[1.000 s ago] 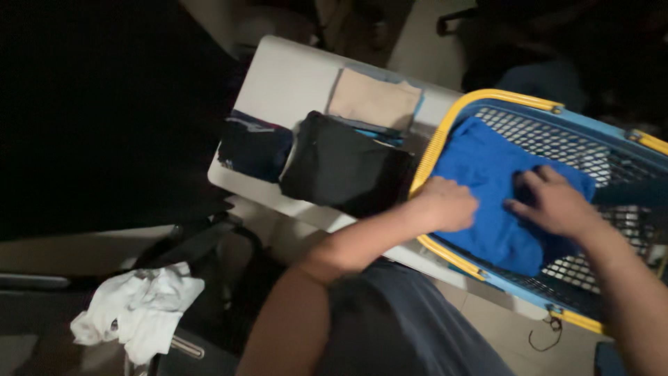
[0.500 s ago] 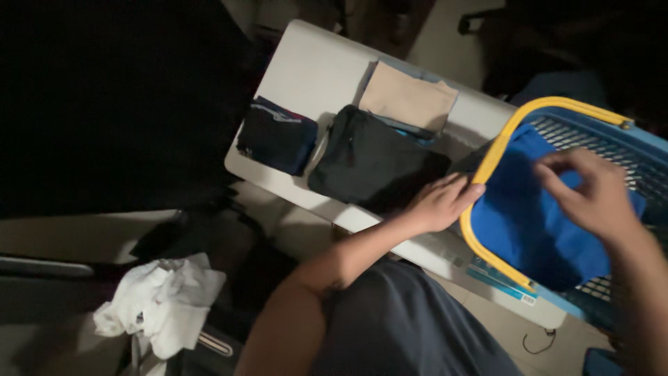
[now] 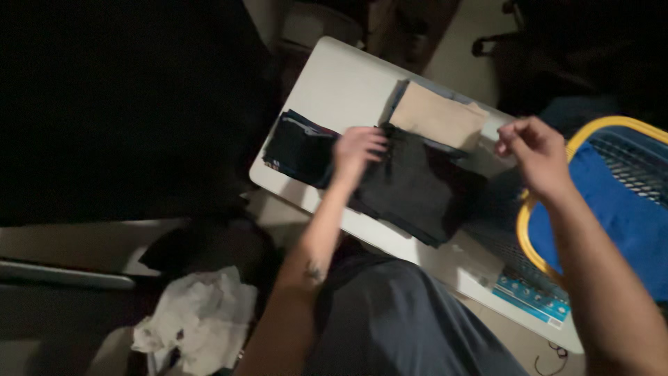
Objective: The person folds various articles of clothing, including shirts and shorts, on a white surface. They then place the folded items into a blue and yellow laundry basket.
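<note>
White surface (image 3: 334,90) carries a folded, flat black cloth garment (image 3: 417,184); your left hand (image 3: 356,150) rests on it, fingers spread. Your right hand (image 3: 536,157) pinches shut, on what you cannot tell.

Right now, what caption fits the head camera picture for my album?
Left hand rests on folded dark clothes on a white table; right hand hovers beside a blue laundry basket.
</note>
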